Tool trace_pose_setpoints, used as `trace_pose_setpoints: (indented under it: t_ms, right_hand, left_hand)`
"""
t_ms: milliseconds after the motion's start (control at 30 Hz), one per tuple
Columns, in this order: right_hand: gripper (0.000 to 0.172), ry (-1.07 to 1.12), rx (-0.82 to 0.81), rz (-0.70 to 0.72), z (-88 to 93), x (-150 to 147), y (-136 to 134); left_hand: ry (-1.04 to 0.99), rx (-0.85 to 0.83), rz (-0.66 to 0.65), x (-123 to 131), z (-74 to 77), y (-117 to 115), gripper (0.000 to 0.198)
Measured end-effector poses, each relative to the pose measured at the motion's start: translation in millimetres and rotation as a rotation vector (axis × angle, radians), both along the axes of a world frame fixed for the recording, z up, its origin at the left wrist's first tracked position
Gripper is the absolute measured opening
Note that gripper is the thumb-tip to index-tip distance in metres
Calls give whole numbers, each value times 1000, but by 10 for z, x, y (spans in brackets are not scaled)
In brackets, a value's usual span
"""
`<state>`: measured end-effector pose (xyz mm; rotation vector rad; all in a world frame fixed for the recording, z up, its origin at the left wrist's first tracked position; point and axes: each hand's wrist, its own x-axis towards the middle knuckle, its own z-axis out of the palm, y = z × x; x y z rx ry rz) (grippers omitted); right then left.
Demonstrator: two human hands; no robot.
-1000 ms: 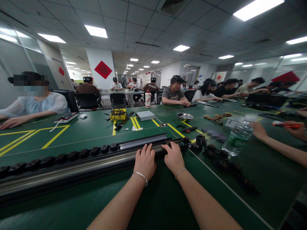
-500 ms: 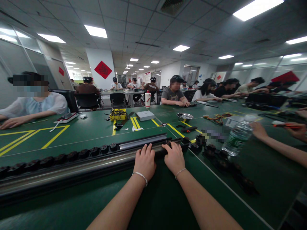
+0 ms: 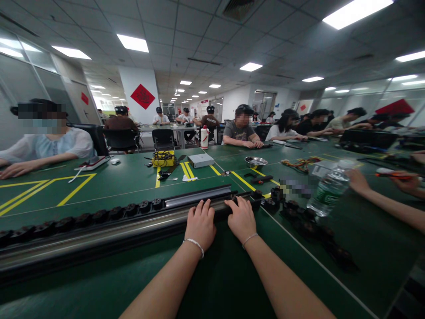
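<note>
A long black rail with a shiny metal strip [image 3: 109, 228] lies across the green table, running from the left edge towards the middle. My left hand [image 3: 201, 223] is closed over it near its right end, fingers laid across the top and thumb hidden. Just to the right, my right hand [image 3: 241, 217] grips the rail's dark end part, with the index finger bent towards the left hand. What lies under its palm is hidden. Behind the rail stands a row of black round-topped pieces [image 3: 100, 216], beside a second, paler metal strip [image 3: 199, 196].
Right of my hands are a chain of black parts [image 3: 318, 230] and a water bottle [image 3: 328, 188]. Another person's hand [image 3: 359, 182] is by the bottle. Farther back are a metal bowl [image 3: 255, 162], a grey box [image 3: 201, 160], a yellow block with cables [image 3: 164, 158] and coloured wires [image 3: 299, 164].
My hands and the rail stay where they were. At the right edge, a co-worker's hand with an orange tool has shifted slightly.
</note>
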<state>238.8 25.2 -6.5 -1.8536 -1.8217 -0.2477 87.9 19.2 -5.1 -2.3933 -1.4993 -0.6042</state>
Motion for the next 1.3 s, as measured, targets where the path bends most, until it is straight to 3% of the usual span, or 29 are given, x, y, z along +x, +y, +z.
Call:
trace_pose_setpoints:
  t_ms: [1300]
  right_hand:
    - [48,20,0,-60,15,30,14]
  left_hand:
    - [8,-16,-1,1,10,-9,37]
